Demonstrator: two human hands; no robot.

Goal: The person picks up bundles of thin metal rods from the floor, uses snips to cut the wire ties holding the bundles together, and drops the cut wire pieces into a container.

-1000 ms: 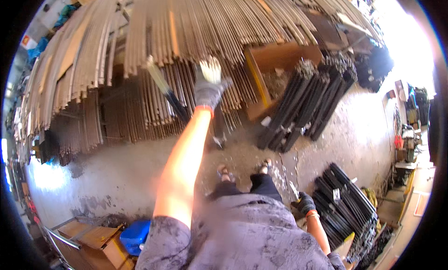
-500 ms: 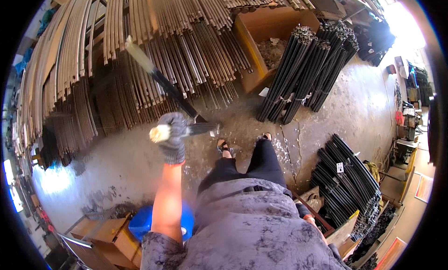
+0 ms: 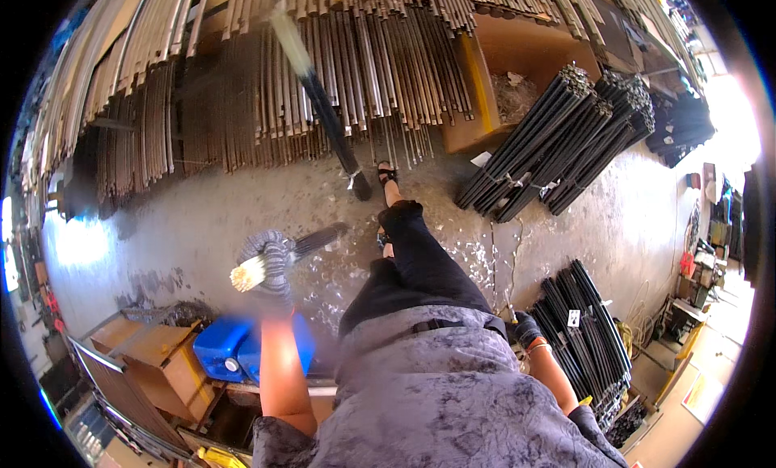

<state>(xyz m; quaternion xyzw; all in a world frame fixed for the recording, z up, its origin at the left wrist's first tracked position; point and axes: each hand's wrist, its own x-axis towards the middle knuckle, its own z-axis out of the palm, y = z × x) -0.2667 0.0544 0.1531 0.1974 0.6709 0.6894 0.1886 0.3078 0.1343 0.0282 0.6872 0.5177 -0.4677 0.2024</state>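
Note:
My left hand (image 3: pixel 271 262), in a grey knit glove, is closed around a bundle of thin rods (image 3: pixel 250 272). Its pale end points toward me, and its dark far part (image 3: pixel 319 238) slants away above the floor. Ahead of that hand, apart from it, a second bundle (image 3: pixel 335 141) stands tilted by the rack, pale at the top, black below and tied near its foot. My right hand (image 3: pixel 527 330), in a dark glove, hangs at my right side near a stack of black rods (image 3: pixel 586 326). Its fingers look curled; whatever they hold cannot be made out.
A rack of long metal tubes (image 3: pixel 368 64) spans the far side. Beside it are an open cardboard box (image 3: pixel 477 88) and standing bundles of black rods (image 3: pixel 525 145). Blue plastic containers (image 3: pixel 222 347) and a carton (image 3: pixel 153 359) stand near left. Pale scraps litter the concrete floor (image 3: pixel 461 246).
My left hand has come nearer my body with its bundle. My right hand has moved out from beside my waist into fuller view. The standing bundle is upright farther off; my feet have shifted.

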